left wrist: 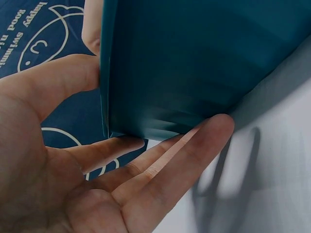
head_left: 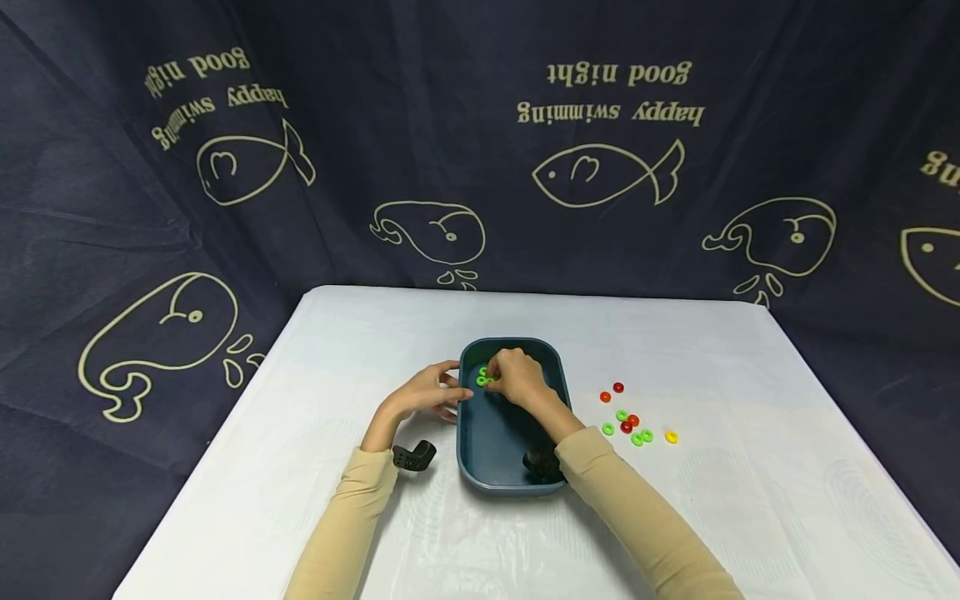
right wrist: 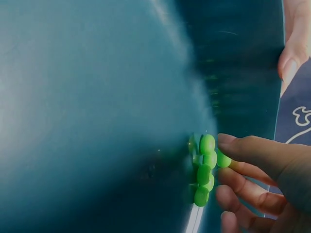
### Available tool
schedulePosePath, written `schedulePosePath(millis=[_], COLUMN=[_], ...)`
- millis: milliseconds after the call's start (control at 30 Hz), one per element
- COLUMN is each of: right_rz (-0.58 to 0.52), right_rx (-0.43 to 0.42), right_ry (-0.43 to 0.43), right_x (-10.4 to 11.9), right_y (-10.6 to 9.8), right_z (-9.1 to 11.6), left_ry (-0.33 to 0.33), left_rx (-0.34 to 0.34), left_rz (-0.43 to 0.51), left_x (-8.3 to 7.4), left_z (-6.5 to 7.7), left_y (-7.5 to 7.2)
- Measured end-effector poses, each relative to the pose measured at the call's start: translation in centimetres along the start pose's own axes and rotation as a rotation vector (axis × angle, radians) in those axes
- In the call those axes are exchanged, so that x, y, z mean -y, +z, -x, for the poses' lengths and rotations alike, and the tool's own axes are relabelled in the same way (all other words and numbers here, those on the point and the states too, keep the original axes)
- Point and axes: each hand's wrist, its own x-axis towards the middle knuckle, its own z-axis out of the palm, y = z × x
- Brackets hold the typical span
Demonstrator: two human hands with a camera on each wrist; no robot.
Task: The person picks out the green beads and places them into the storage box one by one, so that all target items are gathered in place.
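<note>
A deep teal tray [head_left: 480,433] with rounded corners stands on the table. My left hand [head_left: 427,390] holds its left wall, thumb over the rim and the other fingers along the outside, as the left wrist view shows [left wrist: 165,179]. Inside the tray, my right hand [head_left: 517,377] pinches a small green ring [right wrist: 223,159] between thumb and fingers. Several more green rings [right wrist: 203,174] stand close together on the tray floor, right beside those fingertips. In the head view, the right hand partly hides the green rings [head_left: 482,381].
Right of the tray lie loose rings: several green rings [head_left: 647,436], red and orange rings [head_left: 605,397], and one yellow ring [head_left: 671,437]. The white table [head_left: 360,350] ends at a dark patterned cloth [head_left: 420,100] behind.
</note>
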Motion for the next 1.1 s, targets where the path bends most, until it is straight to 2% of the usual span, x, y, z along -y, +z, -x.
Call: schedulePosePath(millis=[400,833,1100], right_rz=[0.048,0.053,0.038], right_rx=[0.035,0.028,0.052], right_ry=[0.011,0.013,0.033], right_x=[0.01,-0.07,0.01], right_y=[0.33,0.4,0.15], right_z=[0.13,0.02,0.09], left_ry=[0.006,0.01,0.021], left_rx=[-0.004,-0.014,0.008], left_rz=[-0.011,-0.001,-0.006], left_x=[-0.06,-0.1,0.08], left_z=[0.07,-0.07,0.06], left_y=[0.12,-0.04,0.09])
